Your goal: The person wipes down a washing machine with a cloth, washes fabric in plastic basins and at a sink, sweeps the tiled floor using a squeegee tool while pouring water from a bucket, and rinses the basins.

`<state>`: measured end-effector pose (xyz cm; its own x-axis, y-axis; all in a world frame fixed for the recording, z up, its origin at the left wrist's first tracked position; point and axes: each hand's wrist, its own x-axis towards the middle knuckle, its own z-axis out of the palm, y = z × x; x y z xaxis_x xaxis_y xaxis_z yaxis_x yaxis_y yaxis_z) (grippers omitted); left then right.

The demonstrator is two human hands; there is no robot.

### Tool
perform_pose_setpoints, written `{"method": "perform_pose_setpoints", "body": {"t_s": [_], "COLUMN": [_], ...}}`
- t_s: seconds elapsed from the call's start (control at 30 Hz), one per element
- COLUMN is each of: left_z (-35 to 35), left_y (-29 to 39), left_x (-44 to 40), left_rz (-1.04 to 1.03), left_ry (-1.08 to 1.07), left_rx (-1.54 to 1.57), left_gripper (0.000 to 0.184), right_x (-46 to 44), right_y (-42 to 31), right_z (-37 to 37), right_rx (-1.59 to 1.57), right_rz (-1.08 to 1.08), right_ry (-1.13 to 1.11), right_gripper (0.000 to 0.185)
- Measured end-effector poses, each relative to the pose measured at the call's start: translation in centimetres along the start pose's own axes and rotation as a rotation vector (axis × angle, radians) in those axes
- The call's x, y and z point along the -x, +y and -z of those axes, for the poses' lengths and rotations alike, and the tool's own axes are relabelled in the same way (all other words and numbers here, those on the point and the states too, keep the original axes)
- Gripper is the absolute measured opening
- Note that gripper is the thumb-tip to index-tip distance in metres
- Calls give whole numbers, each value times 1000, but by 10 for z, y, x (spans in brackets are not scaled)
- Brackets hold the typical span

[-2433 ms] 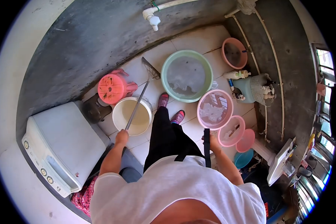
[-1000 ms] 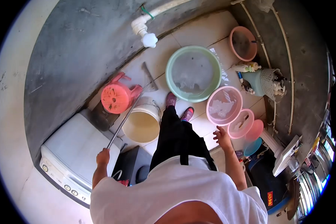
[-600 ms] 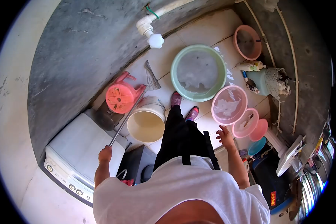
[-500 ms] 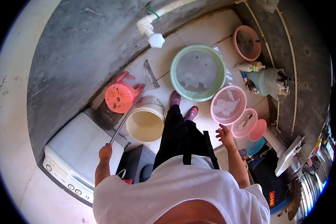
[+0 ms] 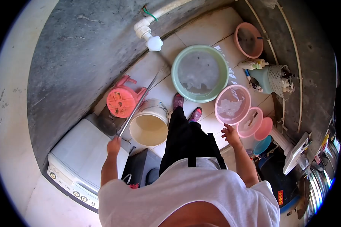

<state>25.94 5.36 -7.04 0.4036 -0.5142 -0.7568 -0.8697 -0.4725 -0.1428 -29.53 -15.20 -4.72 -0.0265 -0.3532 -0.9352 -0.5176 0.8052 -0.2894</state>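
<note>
My left hand (image 5: pixel 114 145) is wrapped round the lower end of a long metal pole (image 5: pixel 137 107). The pole slants up and right, passing between the red stool (image 5: pixel 121 102) and the cream bucket (image 5: pixel 149 129). Its far end is blurred over the floor, left of the green basin (image 5: pixel 200 73) of cloudy water. Beside the larger pink basin (image 5: pixel 233 104), my right hand (image 5: pixel 230 133) hangs with its fingers apart and nothing in it.
A white washing machine (image 5: pixel 83 155) stands at the left. A smaller pink basin (image 5: pixel 250 122) and a blue basin (image 5: pixel 262 145) are at the right, with an orange-pink basin (image 5: pixel 248 40) farther back. A white tap (image 5: pixel 154 43) juts from the wall. A washbasin (image 5: pixel 296 153) is at the right.
The pole's far end has swung up and right, toward the green basin, and now looks blurred. My left hand has moved slightly forward with it. Earlier my right hand was by the black strap; now it is free.
</note>
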Motion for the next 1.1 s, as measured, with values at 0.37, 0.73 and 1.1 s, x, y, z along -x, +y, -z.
{"method": "perform_pose_setpoints", "body": {"t_s": [0.37, 0.73, 1.1], "left_z": [84, 93, 93], "left_y": [35, 17, 58], "left_x": [-48, -51, -90], "left_rz": [44, 124, 47], "left_ry": [10, -94, -7], "left_rx": [-11, -190, -67], "left_gripper": [36, 35, 36], "right_x": [28, 19, 16], "right_y": [7, 46, 23], "right_z": [4, -38, -23], "right_rx": [-207, -203, -304], "right_rz": [4, -157, -89], "right_ry": [170, 49, 110], "right_gripper": [40, 40, 39]}}
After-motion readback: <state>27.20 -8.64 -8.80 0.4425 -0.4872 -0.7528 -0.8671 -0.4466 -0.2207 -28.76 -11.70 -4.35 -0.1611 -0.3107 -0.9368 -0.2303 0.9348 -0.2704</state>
